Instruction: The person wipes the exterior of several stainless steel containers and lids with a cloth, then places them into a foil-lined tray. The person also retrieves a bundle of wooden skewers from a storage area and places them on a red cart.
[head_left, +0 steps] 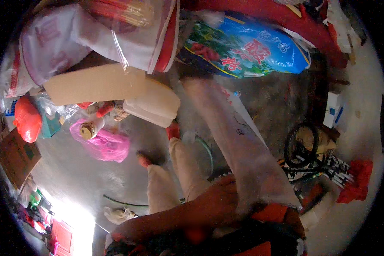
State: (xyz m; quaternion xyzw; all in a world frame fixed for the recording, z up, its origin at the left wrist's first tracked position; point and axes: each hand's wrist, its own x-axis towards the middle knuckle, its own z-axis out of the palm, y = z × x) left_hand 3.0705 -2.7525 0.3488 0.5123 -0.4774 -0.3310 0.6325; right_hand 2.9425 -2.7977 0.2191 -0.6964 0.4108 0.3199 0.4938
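Observation:
From the lower left my bare left forearm crosses in front of me. My left hand (222,194) grips the near end of a long, pale, see-through plastic bag (260,166) with some print on it. My right arm stretches away from me inside this bag, its brown tone showing through. At the far end, my right hand (195,83) is blurred and dark, and its fingers cannot be made out. Just beyond it lies a large shiny blue printed package (260,49). Left of the hand is a cardboard flap (98,85) beside a beige box-like piece (153,102).
White-and-red bags (132,47) stand at the far left. A pink plastic bag (111,145) with a lidded jar (89,128) lies on the grey floor, near a red bag (27,119). A green hose (207,151) curves near my legs. Black tubing (303,145) and red cloth (358,181) lie right.

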